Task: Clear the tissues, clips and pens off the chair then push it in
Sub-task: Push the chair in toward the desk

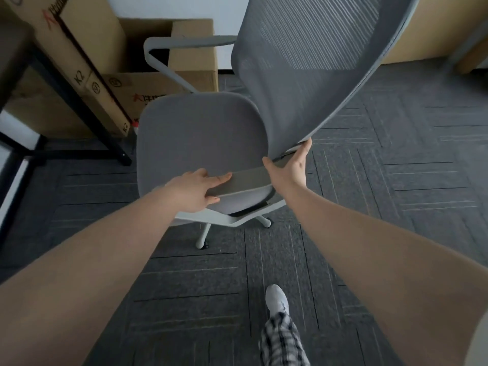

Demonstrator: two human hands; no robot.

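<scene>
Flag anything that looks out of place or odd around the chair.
Nothing stands out. The chair seat is bare, both hands grip the near armrest, and the cardboard boxes sit stacked beside the black desk leg.

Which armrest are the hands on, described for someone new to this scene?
Find the grey office chair mid-frame. The armrest is the flat grey pad at its near edge, beside the mesh backrest. Unlike the far armrest by the cardboard boxes, the left hand and right hand grip it.

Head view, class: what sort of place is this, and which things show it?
Probably an office or its storeroom: a mesh-backed swivel chair held by both hands, grey carpet tiles, and cardboard boxes stacked by a black desk frame.
</scene>
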